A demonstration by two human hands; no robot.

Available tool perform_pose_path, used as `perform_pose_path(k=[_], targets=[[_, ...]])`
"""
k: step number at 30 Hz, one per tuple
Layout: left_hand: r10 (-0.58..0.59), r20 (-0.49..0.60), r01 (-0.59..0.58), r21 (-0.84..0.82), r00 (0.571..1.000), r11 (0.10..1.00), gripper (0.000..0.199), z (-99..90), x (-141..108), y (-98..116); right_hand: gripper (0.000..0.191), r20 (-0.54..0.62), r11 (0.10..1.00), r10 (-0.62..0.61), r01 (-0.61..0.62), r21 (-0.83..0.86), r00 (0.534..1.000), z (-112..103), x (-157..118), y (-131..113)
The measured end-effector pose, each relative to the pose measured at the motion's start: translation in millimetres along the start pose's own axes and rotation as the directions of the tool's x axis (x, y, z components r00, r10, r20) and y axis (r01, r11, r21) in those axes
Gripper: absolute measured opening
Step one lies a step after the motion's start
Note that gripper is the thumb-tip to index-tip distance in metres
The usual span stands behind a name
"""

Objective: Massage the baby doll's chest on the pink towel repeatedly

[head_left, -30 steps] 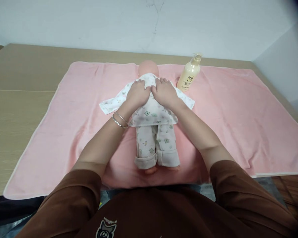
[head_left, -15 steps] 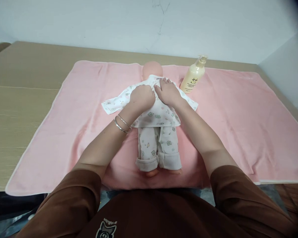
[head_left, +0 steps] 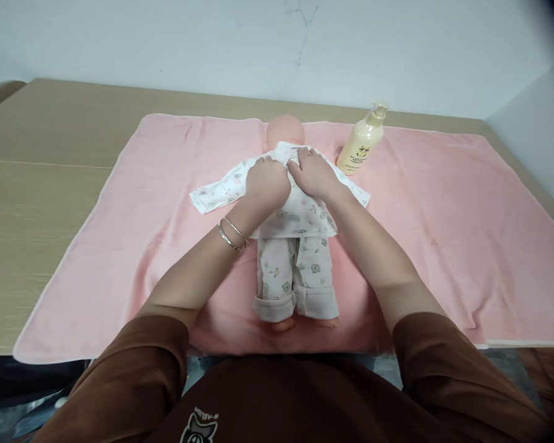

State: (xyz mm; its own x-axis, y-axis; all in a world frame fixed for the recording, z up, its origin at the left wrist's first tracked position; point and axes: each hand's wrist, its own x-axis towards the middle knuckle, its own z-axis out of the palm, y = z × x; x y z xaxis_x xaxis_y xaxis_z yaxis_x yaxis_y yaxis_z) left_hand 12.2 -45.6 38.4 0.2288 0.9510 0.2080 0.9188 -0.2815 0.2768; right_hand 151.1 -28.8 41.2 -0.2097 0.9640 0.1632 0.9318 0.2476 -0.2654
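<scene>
A doll (head_left: pixel 285 130) in a white patterned top (head_left: pixel 295 215) and white trousers (head_left: pixel 276 264) with turned-up cuffs lies on a pink cloth, its head away from me and its bare feet near me. My left hand (head_left: pixel 268 183), with two thin bangles at the wrist, rests on the doll's upper torso with its fingers curled; what they hold, if anything, is hidden. Beside it my right hand (head_left: pixel 313 172) lies on the other side of the upper torso, fingers extended over the top.
A pale yellow pump bottle (head_left: pixel 361 144) stands on the pink cloth (head_left: pixel 443 227), right of the doll's head. The cloth covers much of the wooden table (head_left: pixel 41 203), which meets a wall (head_left: pixel 189 49) behind.
My left hand has shifted very slightly to the right on the doll's torso. The whole view has moved a little; the doll and my right hand look otherwise the same.
</scene>
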Motion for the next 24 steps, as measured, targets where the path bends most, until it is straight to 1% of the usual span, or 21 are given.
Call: perform_pose_path(k=[2, 4, 8, 10, 12, 15, 17, 19, 22, 24], targets=[[0.037, -0.005, -0.037, 0.016, 0.999, 0.999, 0.034, 1.8, -4.2, 5.9, 0.053, -0.005, 1.0, -0.006, 0.006, 0.008, 1.0, 0.6, 4.0, 4.5], [0.03, -0.004, -0.03, -0.008, 1.0, 1.0, 0.034, 3.4, -1.6, 4.3, 0.05, 0.001, 1.0, 0.006, -0.006, 0.012, 1.0, -2.0, 2.1, 2.3], [-0.006, -0.014, 0.004, -0.117, 1.0, 0.993, 0.035, 5.1, 16.1, -13.2, 0.044, 0.025, 0.998, 0.043, -0.042, -0.047, 0.999, -15.1, -14.9, -16.9], [-0.02, -0.018, 0.017, -0.16, 1.0, 0.987, 0.036, 6.8, 23.7, -21.0, 0.042, 0.05, 0.997, 0.012, -0.008, -0.081, 0.999, -21.9, -24.2, -27.1], [-0.013, -0.026, 0.008, -0.181, 1.0, 0.983, 0.036, 10.5, 26.3, -23.9, 0.04, 0.074, 0.996, -0.013, 0.019, -0.086, 0.997, -25.1, -28.6, -32.2], [0.001, -0.077, -0.015, -0.17, 0.997, 0.985, 0.039, 19.5, 19.9, -17.8, 0.042, 0.059, 0.999, 0.011, -0.009, -0.038, 0.998, -19.2, -20.9, -26.0], [-0.014, -0.118, -0.006, -0.166, 0.993, 0.986, 0.041, 24.8, 11.7, -9.4, 0.047, 0.022, 1.0, 0.009, -0.009, 0.004, 1.0, -9.3, -7.9, -14.7], [-0.02, -0.14, -0.003, -0.159, 0.99, 0.987, 0.043, 26.3, 4.5, -1.9, 0.051, -0.013, 1.0, -0.002, 0.002, 0.021, 1.0, 1.1, 5.5, -3.2], [0.045, -0.115, -0.058, -0.103, 0.992, 0.993, 0.041, 18.9, 2.1, 0.6, 0.061, -0.024, 1.0, 0.015, -0.015, 0.024, 1.0, 9.0, 13.0, 1.9], [0.064, -0.066, -0.07, -0.084, 0.996, 0.994, 0.037, 10.9, 6.8, -4.6, 0.06, -0.024, 0.999, 0.051, -0.051, -0.004, 0.998, 6.9, 5.3, -7.4]])
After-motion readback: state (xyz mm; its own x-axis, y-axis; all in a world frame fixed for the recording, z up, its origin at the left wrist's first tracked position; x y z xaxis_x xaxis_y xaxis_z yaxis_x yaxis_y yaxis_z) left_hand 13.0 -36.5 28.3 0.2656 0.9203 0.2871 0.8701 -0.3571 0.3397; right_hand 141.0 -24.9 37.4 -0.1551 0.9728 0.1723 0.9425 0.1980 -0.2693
